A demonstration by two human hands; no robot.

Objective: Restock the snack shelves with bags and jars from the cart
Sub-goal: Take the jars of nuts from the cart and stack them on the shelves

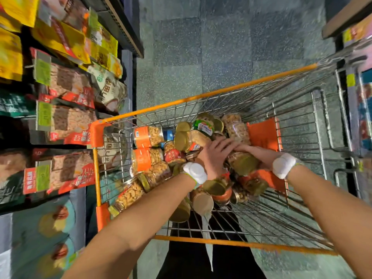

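Note:
A wire cart with an orange rim [201,95] holds a heap of nut jars with gold lids, among them orange-labelled jars [148,135] and a green-labelled cashew jar [202,127]. Both my hands reach into the heap. My left hand [215,156] lies over the top of a gold-lidded nut jar [243,163], fingers curved round it. My right hand [255,155] grips the same jar from the other side, and our fingertips meet above it. Both wrists wear white bands. Most of that jar's body is hidden under my hands.
Snack shelves on the left carry hanging bags of nuts [68,81] and yellow bags [60,37] above, close to the cart's left side. Another shelf unit [360,101] stands beyond the cart on the right. Grey tiled floor [221,47] runs ahead between them.

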